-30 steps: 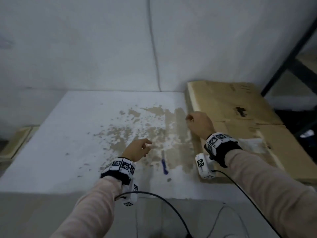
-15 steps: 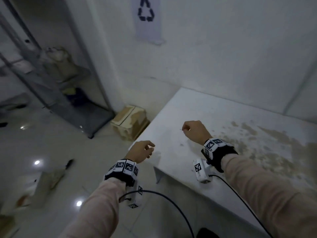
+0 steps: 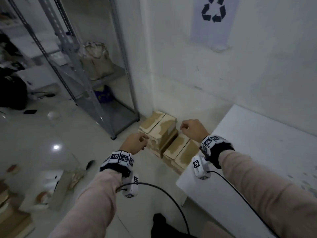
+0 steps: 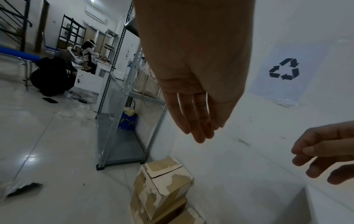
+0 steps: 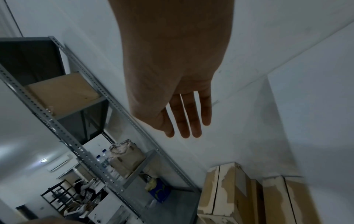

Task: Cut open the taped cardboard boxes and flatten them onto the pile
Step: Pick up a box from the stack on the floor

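Both hands, the left hand (image 3: pixel 135 143) and right hand (image 3: pixel 193 130), hang loosely curled and empty above the stacked, scuffed brown cardboard boxes (image 3: pixel 161 129) on the floor beside the white tabletop (image 3: pixel 257 152), so fetching comes next, probably gripping the top box.

boxes (image 3: pixel 161 133) between shelving (image 3: pixel 96 93) and table (image 3: pixel 257 152)

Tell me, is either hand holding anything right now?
Nothing is held. The left hand and right hand hang loosely curled, empty, above the cardboard boxes.
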`<state>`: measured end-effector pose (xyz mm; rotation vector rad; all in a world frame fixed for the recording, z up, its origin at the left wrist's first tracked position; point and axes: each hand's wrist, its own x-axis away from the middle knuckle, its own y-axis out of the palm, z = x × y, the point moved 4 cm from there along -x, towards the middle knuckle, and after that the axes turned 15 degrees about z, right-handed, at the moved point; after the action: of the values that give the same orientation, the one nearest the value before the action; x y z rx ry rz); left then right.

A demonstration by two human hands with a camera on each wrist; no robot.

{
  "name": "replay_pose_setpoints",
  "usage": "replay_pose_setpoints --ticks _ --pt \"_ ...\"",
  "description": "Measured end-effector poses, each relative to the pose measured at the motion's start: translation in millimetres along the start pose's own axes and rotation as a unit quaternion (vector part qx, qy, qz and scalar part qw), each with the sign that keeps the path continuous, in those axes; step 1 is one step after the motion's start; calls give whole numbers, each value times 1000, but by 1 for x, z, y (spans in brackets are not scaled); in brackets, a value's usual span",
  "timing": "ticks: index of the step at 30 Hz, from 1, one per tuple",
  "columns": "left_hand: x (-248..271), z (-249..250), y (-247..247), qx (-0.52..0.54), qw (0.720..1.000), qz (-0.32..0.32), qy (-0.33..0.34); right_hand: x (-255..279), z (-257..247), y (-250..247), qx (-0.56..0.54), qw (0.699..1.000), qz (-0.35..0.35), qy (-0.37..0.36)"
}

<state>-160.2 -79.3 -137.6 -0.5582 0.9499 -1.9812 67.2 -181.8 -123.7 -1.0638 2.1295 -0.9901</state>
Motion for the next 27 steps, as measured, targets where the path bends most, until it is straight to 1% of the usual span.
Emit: replay_pose_setpoints --ticks 3,5,7,9,15,18,22,24,27 --pt "-52 -20 -15 4 1000 -15 -8 -49 -12 21 11 1000 -5 21" --pt "-85 -35 -23 11 1000 -14 -12 -77 -20 35 17 999 -8 33" --pt "-116 -49 -30 8 1000 -21 -16 -101 -25 49 25 998 -8 48" --pt "-145 -66 -34 1 999 -36 -17 -121 -28 65 32 997 -25 65" --pt "-242 -113 -41 -24 996 -81 13 -181 -24 112 70 988 -54 125" --pt "-292 -132 -46 -41 993 -105 37 -209 -22 136 74 974 -72 200" --pt "-356 -158 -50 -53 985 -148 64 -237 -23 170 62 939 -112 320" --pt "-389 -172 -49 -65 981 -167 75 -248 -25 187 41 921 -113 370" --pt "-430 -192 -35 -77 979 -177 69 -263 -26 210 26 905 -95 414"
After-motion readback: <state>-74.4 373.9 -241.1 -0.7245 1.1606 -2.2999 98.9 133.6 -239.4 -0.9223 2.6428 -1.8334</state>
